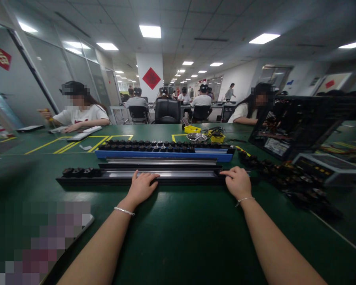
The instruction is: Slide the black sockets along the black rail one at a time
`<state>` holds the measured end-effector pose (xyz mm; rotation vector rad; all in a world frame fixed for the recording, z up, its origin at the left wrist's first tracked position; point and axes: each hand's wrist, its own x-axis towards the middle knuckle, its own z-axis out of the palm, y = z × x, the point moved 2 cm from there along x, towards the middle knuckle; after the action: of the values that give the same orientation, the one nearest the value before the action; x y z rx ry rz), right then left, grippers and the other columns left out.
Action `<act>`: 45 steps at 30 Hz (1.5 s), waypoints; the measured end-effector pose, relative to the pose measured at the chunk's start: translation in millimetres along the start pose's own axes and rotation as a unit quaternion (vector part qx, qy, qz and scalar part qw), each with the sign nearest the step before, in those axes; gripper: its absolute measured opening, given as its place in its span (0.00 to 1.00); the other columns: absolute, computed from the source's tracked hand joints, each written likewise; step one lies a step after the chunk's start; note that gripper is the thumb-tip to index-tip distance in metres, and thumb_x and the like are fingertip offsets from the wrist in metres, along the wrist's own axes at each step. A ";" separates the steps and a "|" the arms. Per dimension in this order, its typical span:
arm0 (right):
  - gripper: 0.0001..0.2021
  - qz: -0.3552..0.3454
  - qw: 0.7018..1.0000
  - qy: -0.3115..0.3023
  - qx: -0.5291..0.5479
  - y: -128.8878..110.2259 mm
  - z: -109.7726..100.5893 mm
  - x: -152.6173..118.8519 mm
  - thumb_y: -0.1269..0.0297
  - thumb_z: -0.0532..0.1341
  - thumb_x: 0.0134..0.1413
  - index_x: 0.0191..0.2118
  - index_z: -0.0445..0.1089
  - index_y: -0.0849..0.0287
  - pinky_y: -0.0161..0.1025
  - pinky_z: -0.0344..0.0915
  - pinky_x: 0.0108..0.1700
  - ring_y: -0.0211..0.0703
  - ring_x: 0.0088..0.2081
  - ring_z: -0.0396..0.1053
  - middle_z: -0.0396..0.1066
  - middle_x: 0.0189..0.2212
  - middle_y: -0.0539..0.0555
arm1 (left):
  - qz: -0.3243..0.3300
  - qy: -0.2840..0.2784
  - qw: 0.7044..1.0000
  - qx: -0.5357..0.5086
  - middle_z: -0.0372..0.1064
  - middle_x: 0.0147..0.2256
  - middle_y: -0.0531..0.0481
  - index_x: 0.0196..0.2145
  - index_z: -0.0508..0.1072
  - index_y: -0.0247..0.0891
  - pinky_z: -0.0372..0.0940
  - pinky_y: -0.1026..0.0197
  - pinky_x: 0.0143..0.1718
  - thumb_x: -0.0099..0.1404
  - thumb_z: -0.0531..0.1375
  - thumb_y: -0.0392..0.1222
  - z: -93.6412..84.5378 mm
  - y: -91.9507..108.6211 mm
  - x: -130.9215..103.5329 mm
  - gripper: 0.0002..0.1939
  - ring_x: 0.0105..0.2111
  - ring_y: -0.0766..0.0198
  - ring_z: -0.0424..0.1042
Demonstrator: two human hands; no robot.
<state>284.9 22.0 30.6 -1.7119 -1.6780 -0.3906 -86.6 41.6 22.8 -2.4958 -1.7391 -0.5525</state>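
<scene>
A long black track with a shiny metal channel lies across the table in front of me. Several small black parts sit in its left end. My left hand rests on the near edge of the track with fingers spread, holding nothing. At the right end, my right hand points its index finger left against a small black part in the channel; its other fingers are curled. Just behind lies a second metal-faced rail. Beyond it, a blue tray carries rows of black parts.
A heap of black parts lies to the right, near an open computer case and a grey box. A metal dish and yellow bins stand behind the tray. Co-workers sit across the green table.
</scene>
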 end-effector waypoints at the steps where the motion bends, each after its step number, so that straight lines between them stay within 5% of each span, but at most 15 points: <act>1: 0.17 0.000 1.000 -0.005 -0.014 -1.1 -1.0 0.0 0.75 0.53 0.44 0.31 0.78 0.53 0.40 0.58 0.39 0.42 0.33 0.58 0.66 0.27 0.53 | 0.000 0.001 1.000 0.000 0.72 0.44 0.53 0.48 0.69 0.51 0.37 0.39 0.60 0.64 0.51 0.47 0.2 -0.1 0.0 0.16 0.48 0.57 0.67; 45: 0.17 0.083 0.995 0.018 -0.052 20.1 -3.7 -3.8 0.74 0.52 0.44 0.29 0.78 0.55 0.40 0.57 0.38 0.44 0.34 0.57 0.68 0.30 0.55 | 0.001 0.002 1.000 -0.003 0.73 0.43 0.52 0.48 0.69 0.50 0.37 0.39 0.60 0.64 0.50 0.46 -2.6 1.7 -0.9 0.16 0.48 0.57 0.67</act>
<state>304.7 18.4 25.4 -1.8943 -1.4983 -0.4354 -86.0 39.5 25.2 -2.4992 -1.7362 -0.5636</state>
